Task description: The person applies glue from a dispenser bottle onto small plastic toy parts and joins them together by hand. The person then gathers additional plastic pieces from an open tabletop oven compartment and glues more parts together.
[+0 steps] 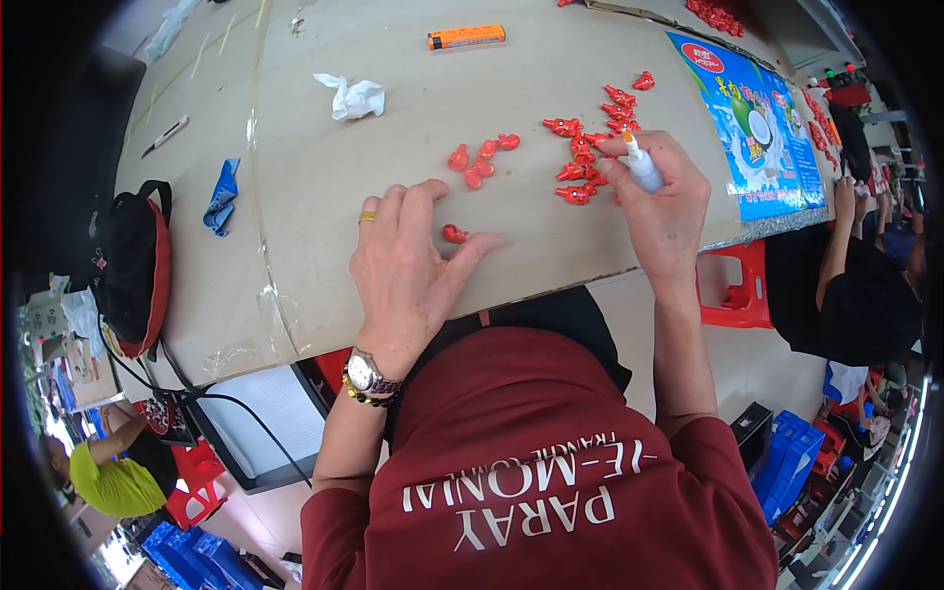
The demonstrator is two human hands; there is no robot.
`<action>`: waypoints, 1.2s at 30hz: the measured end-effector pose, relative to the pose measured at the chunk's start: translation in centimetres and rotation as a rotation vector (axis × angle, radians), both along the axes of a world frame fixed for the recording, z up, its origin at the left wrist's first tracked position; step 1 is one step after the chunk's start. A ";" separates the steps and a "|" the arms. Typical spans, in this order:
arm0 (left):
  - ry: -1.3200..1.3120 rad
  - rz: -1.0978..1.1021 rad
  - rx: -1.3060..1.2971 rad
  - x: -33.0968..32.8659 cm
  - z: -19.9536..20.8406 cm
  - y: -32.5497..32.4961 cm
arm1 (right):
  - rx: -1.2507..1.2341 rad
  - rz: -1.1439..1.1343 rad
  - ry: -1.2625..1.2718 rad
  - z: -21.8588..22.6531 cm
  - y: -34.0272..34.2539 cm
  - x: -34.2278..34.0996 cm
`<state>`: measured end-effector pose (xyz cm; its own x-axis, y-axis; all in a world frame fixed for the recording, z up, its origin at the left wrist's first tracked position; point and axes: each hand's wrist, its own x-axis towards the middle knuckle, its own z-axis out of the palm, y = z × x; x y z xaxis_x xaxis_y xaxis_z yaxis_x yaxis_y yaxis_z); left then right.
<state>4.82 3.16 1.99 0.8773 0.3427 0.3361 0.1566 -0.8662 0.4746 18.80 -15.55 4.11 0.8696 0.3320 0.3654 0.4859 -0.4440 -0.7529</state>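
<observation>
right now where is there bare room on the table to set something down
Free: between the blue scrap and left hand; also between the orange box and smaller red cluster. Crowded: larger red cluster by the right hand.

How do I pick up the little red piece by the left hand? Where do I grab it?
Probably pinch the little red piece across its rounded middle, from above, using the left hand. It's small, lies apart from the other red pieces, and sits between that hand's spread thumb and forefinger, so its sides look free.
</observation>
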 end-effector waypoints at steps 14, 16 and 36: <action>0.041 -0.132 -0.061 2.9 1.0 2.2 | 0.141 0.077 0.070 0.1 -0.4 -0.7; 0.032 -0.240 -0.160 4.1 1.3 3.4 | 0.150 0.080 0.078 0.1 -0.5 -0.8; -0.127 -0.311 -1.497 1.4 1.6 2.0 | 0.446 0.331 0.460 1.9 -0.7 -3.2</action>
